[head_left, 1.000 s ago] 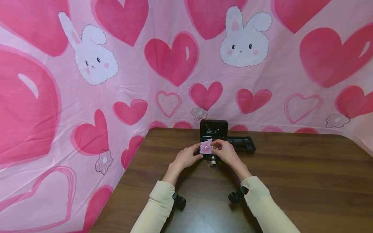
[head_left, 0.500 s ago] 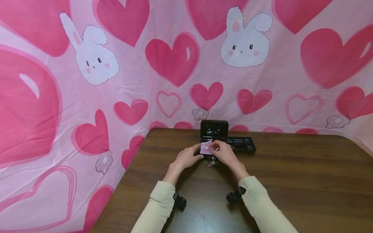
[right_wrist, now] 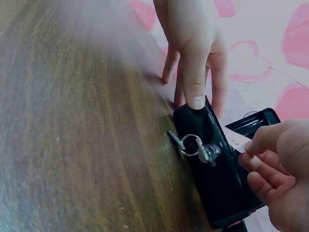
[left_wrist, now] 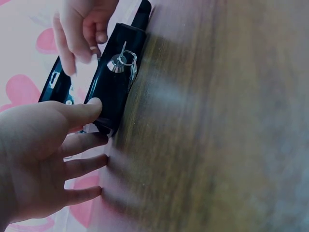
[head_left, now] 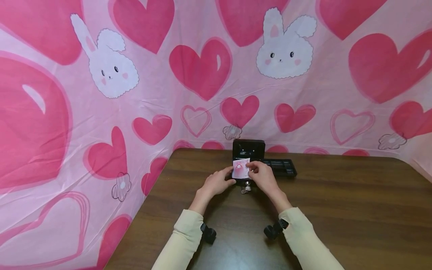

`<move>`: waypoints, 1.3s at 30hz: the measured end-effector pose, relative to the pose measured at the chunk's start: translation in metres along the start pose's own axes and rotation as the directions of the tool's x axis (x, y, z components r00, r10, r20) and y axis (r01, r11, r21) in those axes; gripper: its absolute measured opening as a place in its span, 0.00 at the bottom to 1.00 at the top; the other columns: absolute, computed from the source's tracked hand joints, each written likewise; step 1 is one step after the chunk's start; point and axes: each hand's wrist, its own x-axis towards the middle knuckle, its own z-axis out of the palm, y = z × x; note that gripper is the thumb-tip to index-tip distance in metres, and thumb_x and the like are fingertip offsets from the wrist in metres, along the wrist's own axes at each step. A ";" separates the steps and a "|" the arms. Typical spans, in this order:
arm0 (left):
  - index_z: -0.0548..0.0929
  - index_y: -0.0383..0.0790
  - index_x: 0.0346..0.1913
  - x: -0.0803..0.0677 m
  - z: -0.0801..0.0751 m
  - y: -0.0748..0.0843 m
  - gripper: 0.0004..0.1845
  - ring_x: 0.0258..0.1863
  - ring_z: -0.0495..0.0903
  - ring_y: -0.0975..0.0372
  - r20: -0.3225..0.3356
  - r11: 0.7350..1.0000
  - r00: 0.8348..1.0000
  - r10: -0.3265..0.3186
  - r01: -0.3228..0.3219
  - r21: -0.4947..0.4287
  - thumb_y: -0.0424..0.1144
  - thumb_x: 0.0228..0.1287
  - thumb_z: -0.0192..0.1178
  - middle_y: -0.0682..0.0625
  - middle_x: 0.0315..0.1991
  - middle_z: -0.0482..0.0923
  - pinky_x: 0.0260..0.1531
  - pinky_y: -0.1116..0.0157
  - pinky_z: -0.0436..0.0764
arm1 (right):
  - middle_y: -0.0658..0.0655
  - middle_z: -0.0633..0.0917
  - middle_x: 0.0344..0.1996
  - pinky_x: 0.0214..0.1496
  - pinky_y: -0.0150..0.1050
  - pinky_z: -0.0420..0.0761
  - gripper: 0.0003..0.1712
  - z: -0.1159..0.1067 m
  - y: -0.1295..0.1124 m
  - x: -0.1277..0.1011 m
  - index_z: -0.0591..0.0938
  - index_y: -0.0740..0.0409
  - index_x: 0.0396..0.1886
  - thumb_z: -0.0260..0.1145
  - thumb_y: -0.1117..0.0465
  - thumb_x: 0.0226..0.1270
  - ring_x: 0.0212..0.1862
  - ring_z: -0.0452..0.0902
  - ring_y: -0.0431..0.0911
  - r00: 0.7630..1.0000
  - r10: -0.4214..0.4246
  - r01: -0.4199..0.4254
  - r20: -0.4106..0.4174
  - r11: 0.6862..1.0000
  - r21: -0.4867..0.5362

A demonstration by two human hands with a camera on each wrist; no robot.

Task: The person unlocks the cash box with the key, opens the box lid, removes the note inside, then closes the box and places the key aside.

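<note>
Pink heart-print drape (head_left: 249,86), brown wood-grain table (head_left: 354,210)

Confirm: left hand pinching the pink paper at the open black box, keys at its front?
Not the left hand: the head view shows the right hand pinching the pink paper. Open black box, keys at its front: correct.

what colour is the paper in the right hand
The paper is pink and white, clearest in the head view.
</note>
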 end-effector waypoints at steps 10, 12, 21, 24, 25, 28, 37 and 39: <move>0.67 0.50 0.74 -0.002 -0.001 0.003 0.32 0.67 0.74 0.51 0.007 1.000 1.000 -0.030 0.030 -0.011 0.50 0.70 0.59 0.48 0.66 0.76 0.65 0.44 0.70 | 0.59 0.85 0.36 0.41 0.37 0.80 0.15 -0.015 -0.004 -0.006 0.85 0.61 0.49 0.65 0.67 0.62 0.37 0.79 0.48 0.996 0.028 -0.026 -0.079 0.999 0.033; 0.67 0.49 0.74 -0.002 -0.001 0.003 0.32 0.67 0.73 0.51 0.008 1.000 1.000 -0.029 0.029 -0.011 0.50 0.70 0.59 0.48 0.66 0.76 0.64 0.43 0.70 | 0.59 0.85 0.37 0.41 0.37 0.80 0.15 -0.020 -0.005 -0.007 0.85 0.60 0.50 0.65 0.66 0.63 0.38 0.79 0.49 0.996 0.031 -0.028 -0.088 0.999 0.034; 0.67 0.47 0.74 -0.002 -0.001 0.003 0.32 0.67 0.74 0.50 0.004 1.000 1.000 -0.021 0.021 -0.006 0.49 0.70 0.59 0.47 0.66 0.76 0.64 0.43 0.70 | 0.60 0.86 0.39 0.43 0.38 0.80 0.16 -0.041 -0.005 -0.010 0.85 0.59 0.51 0.65 0.65 0.64 0.39 0.80 0.50 0.996 0.021 -0.017 -0.090 0.999 0.041; 0.67 0.48 0.74 -0.002 0.000 0.002 0.32 0.67 0.73 0.51 0.005 1.000 1.000 -0.026 0.026 -0.012 0.50 0.70 0.59 0.47 0.66 0.76 0.65 0.43 0.69 | 0.61 0.85 0.41 0.43 0.37 0.80 0.16 -0.049 -0.004 -0.010 0.84 0.59 0.53 0.65 0.65 0.65 0.40 0.80 0.51 0.998 0.028 -0.026 -0.056 0.999 0.039; 0.67 0.48 0.74 -0.001 -0.001 0.002 0.32 0.67 0.73 0.51 0.006 1.000 1.000 -0.025 0.025 -0.015 0.50 0.70 0.59 0.47 0.66 0.76 0.65 0.43 0.69 | 0.61 0.84 0.41 0.42 0.36 0.80 0.17 -0.052 -0.003 -0.010 0.84 0.59 0.54 0.64 0.65 0.65 0.40 0.80 0.51 0.998 0.030 -0.029 -0.046 0.999 0.038; 0.67 0.49 0.74 -0.001 0.000 0.002 0.32 0.67 0.74 0.51 0.005 1.000 1.000 -0.027 0.027 -0.009 0.51 0.70 0.59 0.47 0.66 0.76 0.65 0.43 0.69 | 0.62 0.83 0.42 0.40 0.31 0.78 0.19 -0.061 -0.001 -0.009 0.82 0.60 0.56 0.64 0.65 0.65 0.40 0.79 0.50 1.000 0.025 -0.024 -0.019 0.999 0.045; 0.67 0.50 0.74 -0.002 0.000 0.001 0.32 0.67 0.74 0.51 -0.003 1.000 1.000 -0.019 0.019 -0.008 0.51 0.70 0.59 0.48 0.66 0.76 0.65 0.44 0.69 | 0.67 0.81 0.45 0.37 0.26 0.78 0.24 -0.082 0.005 -0.010 0.78 0.66 0.61 0.65 0.68 0.64 0.38 0.79 0.50 0.998 -0.036 0.031 0.047 0.995 0.099; 0.67 0.50 0.74 -0.002 0.001 0.000 0.31 0.67 0.74 0.51 -0.005 1.000 1.000 -0.019 0.019 -0.009 0.51 0.70 0.59 0.48 0.66 0.77 0.65 0.44 0.70 | 0.67 0.80 0.45 0.38 0.26 0.79 0.25 -0.087 0.006 -0.010 0.77 0.65 0.62 0.65 0.67 0.65 0.39 0.79 0.50 0.997 -0.029 0.021 0.077 0.995 0.095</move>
